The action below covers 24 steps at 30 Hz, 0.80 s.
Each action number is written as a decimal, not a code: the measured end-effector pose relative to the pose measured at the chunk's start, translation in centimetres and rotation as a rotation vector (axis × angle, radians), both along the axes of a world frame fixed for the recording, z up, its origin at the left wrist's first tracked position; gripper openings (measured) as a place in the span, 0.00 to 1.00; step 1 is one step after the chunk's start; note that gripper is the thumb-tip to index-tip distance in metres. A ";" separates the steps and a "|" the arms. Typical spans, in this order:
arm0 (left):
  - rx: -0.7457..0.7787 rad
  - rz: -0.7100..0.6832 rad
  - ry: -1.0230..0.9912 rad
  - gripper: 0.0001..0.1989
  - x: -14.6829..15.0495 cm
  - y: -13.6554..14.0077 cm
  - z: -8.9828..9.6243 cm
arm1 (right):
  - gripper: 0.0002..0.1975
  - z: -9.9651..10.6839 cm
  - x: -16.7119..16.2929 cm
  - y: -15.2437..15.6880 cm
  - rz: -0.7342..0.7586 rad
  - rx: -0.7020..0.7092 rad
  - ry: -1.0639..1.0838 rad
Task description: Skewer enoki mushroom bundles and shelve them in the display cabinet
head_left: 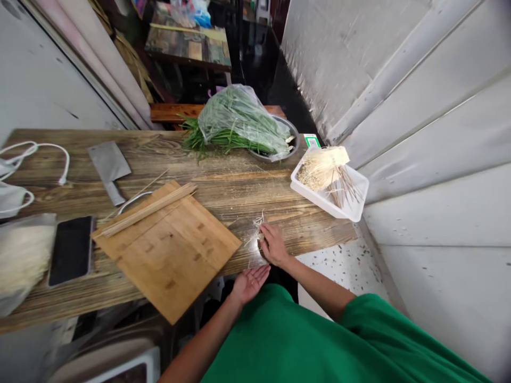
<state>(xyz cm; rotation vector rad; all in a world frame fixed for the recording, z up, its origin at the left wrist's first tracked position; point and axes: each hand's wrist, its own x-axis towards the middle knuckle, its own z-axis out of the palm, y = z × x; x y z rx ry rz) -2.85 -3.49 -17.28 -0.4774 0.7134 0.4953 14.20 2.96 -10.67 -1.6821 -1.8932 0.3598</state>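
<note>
My right hand point(273, 243) rests on the wooden table point(223, 183) near its front edge, fingers extended and slightly bent against a small heap of pale, stringy scraps point(257, 233). Just off the table edge, my left hand point(250, 283) is held palm up with flat fingers and nothing on it. Its fingertips point toward the right hand, close below it. Left of both hands lies a wooden cutting board point(179, 255), one corner overhanging the edge. A bundle of thin wooden skewers point(147, 210) lies across its far side.
A white tray point(315, 198) at the right holds pale strands and thin sticks. Bagged green vegetables point(239, 119) lie partly over a metal bowl point(296, 143) at the back. Leftward are a cleaver point(109, 162), a phone point(71, 250), a blurred bag point(22, 255) and a white cable point(64, 159).
</note>
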 end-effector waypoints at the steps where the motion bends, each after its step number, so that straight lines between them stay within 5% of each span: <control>1: -0.005 0.008 0.001 0.24 0.0 0.0 0.0 | 0.23 0.1 -0.4 -0.1 0.006 0.013 0.010; 7: -0.015 0.008 -0.018 0.24 0.4 0.1 -0.3 | 0.19 -0.4 0.2 3.1 0.052 0.026 -0.012; 18: 0.031 0.012 -0.047 0.15 -0.1 0.3 -1.1 | 0.17 -0.4 -4.9 -10.5 0.224 -0.030 0.232; 21: 0.040 -0.002 -0.039 0.17 -0.2 0.3 -1.5 | 0.17 0.5 -4.6 -10.5 0.323 -0.030 0.187; 24: 0.069 -0.006 -0.028 0.17 -0.4 0.5 -1.6 | 0.19 1.1 -2.8 -7.6 0.151 -0.026 0.104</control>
